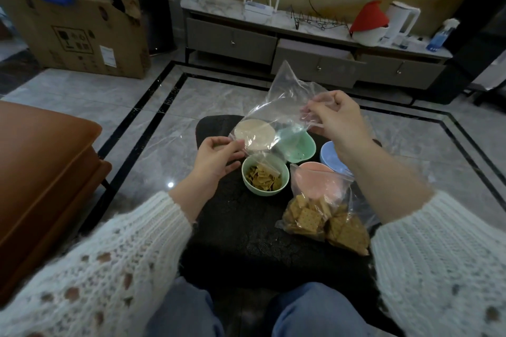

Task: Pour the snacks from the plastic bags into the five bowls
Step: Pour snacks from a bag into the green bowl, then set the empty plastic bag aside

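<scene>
A person seated at a small dark worktop (241,230) holds an emptied clear plastic bag (284,107) above the bowls at its far edge. The slack bag could drag across the cracker-filled green bowl (265,174) just below and tip it, or shed crumbs. The left hand (219,157) pinches the bag's lower corner, fingers closed on the film; the right hand (335,115), raised higher, grips the upper edge, fingers clamped. A full bag of crackers (325,216) lies near the right edge, partly covering a pink bowl (315,172).
</scene>
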`<state>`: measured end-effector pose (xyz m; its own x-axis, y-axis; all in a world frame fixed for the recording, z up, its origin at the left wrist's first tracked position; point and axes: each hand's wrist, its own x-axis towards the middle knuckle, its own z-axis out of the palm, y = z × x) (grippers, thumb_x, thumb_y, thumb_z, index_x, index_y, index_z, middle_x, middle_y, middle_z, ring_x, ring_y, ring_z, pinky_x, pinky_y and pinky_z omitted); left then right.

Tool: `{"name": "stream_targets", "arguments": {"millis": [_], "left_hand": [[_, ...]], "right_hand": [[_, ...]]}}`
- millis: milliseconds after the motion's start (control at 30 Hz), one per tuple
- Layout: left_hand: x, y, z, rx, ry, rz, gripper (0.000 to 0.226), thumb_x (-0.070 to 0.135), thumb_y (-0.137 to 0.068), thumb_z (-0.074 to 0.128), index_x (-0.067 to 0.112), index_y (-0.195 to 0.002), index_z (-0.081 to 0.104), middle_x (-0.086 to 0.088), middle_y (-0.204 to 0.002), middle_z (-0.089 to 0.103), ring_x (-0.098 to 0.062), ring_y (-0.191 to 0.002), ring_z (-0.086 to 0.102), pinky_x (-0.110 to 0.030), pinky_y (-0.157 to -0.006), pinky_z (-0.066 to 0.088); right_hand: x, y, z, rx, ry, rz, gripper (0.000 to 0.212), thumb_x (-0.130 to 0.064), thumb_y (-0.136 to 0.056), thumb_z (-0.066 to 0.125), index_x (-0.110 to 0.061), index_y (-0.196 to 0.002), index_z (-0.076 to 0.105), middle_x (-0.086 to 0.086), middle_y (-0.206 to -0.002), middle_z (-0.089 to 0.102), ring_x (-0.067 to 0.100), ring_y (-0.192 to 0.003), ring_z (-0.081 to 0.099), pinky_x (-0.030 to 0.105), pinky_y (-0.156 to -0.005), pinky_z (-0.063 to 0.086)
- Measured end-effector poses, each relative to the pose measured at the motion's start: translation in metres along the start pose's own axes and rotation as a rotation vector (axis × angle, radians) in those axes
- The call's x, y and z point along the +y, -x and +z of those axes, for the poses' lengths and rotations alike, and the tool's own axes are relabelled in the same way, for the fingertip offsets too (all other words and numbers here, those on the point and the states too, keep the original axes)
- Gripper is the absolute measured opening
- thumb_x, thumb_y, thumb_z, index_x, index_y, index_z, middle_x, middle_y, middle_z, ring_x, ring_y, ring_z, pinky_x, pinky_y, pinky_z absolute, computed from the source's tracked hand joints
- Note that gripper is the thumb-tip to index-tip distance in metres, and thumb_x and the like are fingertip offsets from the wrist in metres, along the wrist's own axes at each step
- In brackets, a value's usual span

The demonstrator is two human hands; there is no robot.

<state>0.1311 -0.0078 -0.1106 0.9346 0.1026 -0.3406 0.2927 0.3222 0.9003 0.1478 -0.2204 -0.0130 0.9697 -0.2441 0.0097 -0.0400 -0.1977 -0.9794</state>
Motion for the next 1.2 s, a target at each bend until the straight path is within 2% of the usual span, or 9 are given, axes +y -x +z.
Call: {"name": "stream_targets", "arguments": {"millis": [233, 300, 400, 500, 700, 767, 867, 967, 1200], "left_hand": [[0.032, 0.059, -0.050, -0.120, -0.189, 0.127, 0.011, 0.014, -0.091, 0.064, 0.012, -0.101, 0.071, -0.002, -0.080, 0.067, -0.014, -0.076, 0.066, -0.025, -0.075, 0.057], [0.041, 0.074, -0.073, -0.048, -0.143, 0.119, 0.013, 0.013, -0.091, 0.064, 0.009, -0.102, 0.070, -0.005, -0.082, 0.065, -0.014, -0.075, 0.064, -0.023, -0.071, 0.059], [0.047, 0.096, -0.108, 0.005, -0.042, 0.093, 0.011, 0.013, -0.090, 0.066, 0.008, -0.099, 0.070, -0.004, -0.078, 0.063, -0.014, -0.073, 0.063, -0.022, -0.065, 0.059], [0.040, 0.120, -0.150, 0.111, 0.029, 0.105, 0.004, 0.011, -0.090, 0.066, 0.008, -0.090, 0.069, -0.006, -0.073, 0.063, -0.014, -0.068, 0.064, -0.023, -0.063, 0.057], [-0.001, 0.162, -0.228, 0.301, 0.169, 0.037, 0.003, 0.006, -0.091, 0.064, 0.005, -0.089, 0.066, -0.009, -0.075, 0.064, -0.010, -0.058, 0.068, -0.021, -0.060, 0.059], [-0.017, 0.172, -0.249, 0.357, 0.164, -0.008, 0.002, 0.007, -0.091, 0.064, 0.006, -0.090, 0.066, -0.008, -0.077, 0.064, -0.009, -0.058, 0.068, -0.020, -0.060, 0.059], [-0.044, 0.190, -0.280, 0.428, 0.169, -0.083, 0.006, 0.010, -0.092, 0.064, 0.005, -0.096, 0.066, -0.009, -0.083, 0.065, -0.012, -0.069, 0.067, -0.021, -0.065, 0.059], [-0.073, 0.206, -0.303, 0.517, 0.190, -0.144, 0.010, 0.014, -0.092, 0.065, 0.007, -0.099, 0.066, -0.005, -0.081, 0.067, -0.014, -0.075, 0.067, -0.020, -0.061, 0.058], [-0.147, 0.219, -0.339, 0.662, 0.209, -0.298, 0.011, 0.018, -0.092, 0.064, 0.007, -0.094, 0.065, -0.003, -0.063, 0.057, -0.008, -0.045, 0.046, -0.017, -0.036, 0.034]], "right_hand": [[-0.023, 0.025, 0.041, -0.138, -0.221, 0.140, 0.013, -0.016, -0.092, 0.070, -0.013, -0.104, 0.066, 0.002, -0.083, 0.077, 0.015, -0.077, 0.075, 0.028, -0.063, 0.058], [-0.031, 0.040, 0.063, -0.237, -0.271, 0.208, 0.029, -0.025, -0.089, 0.074, -0.012, -0.113, 0.065, 0.004, -0.093, 0.076, 0.015, -0.081, 0.074, 0.027, -0.067, 0.059], [-0.021, 0.064, 0.098, -0.401, -0.018, 0.200, 0.074, -0.052, -0.079, 0.077, -0.017, -0.139, 0.052, 0.005, -0.126, 0.064, 0.021, -0.108, 0.066, 0.037, -0.091, 0.058], [0.002, 0.099, 0.139, -0.559, 0.159, 0.235, 0.099, -0.054, -0.073, 0.080, -0.030, -0.155, 0.030, 0.005, -0.139, 0.057, 0.024, -0.107, 0.069, 0.042, -0.086, 0.061], [0.038, 0.167, 0.211, -0.635, 0.195, 0.245, 0.050, -0.010, -0.086, 0.074, -0.022, -0.130, 0.053, 0.013, -0.107, 0.071, 0.019, -0.089, 0.071, 0.028, -0.063, 0.060], [0.052, 0.182, 0.233, -0.657, 0.154, 0.319, 0.039, -0.001, -0.083, 0.073, -0.021, -0.113, 0.058, 0.017, -0.108, 0.070, 0.024, -0.093, 0.072, 0.031, -0.067, 0.060], [0.074, 0.206, 0.268, -0.679, 0.202, 0.333, 0.029, -0.002, -0.080, 0.076, -0.022, -0.092, 0.060, 0.014, -0.101, 0.071, 0.029, -0.096, 0.073, 0.044, -0.080, 0.063], [0.094, 0.226, 0.292, -0.730, 0.290, 0.300, 0.023, -0.004, -0.081, 0.078, -0.020, -0.082, 0.062, 0.007, -0.089, 0.070, 0.021, -0.084, 0.071, 0.039, -0.073, 0.062], [0.132, 0.264, 0.313, -0.906, 0.216, 0.588, 0.009, -0.001, -0.091, 0.068, -0.010, -0.088, 0.069, 0.012, -0.094, 0.069, 0.023, -0.088, 0.067, 0.032, -0.074, 0.061]]}}
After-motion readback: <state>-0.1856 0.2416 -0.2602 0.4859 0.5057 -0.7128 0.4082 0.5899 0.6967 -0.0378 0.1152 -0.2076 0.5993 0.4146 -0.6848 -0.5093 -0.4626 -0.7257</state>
